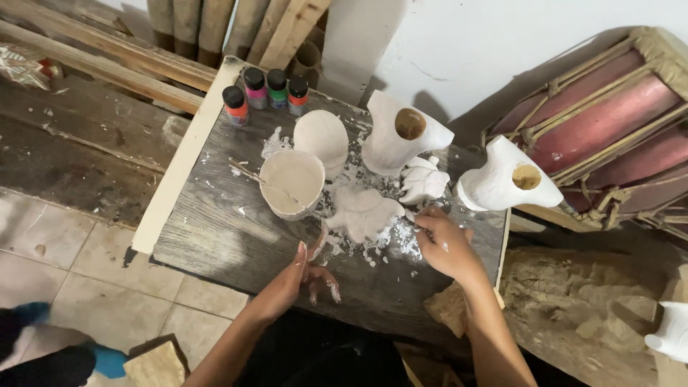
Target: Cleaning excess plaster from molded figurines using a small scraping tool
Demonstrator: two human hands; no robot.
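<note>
On a dark wooden board (229,229) lies a flat white plaster piece (362,211) amid white crumbs. My left hand (308,276) rests just below it, holding a thin flat tool whose tip points up toward the piece. My right hand (444,240) is at the piece's right edge, fingers curled together on the crumbs; whether it grips anything is unclear. A cup of white paste (292,183) with a thin stick across it stands to the left. A small leaf-like plaster cast (424,180) sits just above my right hand.
Two white plaster vase-like casts (401,136) (505,179) stand at the back right, a rounded white mould (322,137) behind the cup. Several small paint bottles (266,92) line the far edge. A bound drum (609,122) leans at right; tiled floor (64,258) lies left.
</note>
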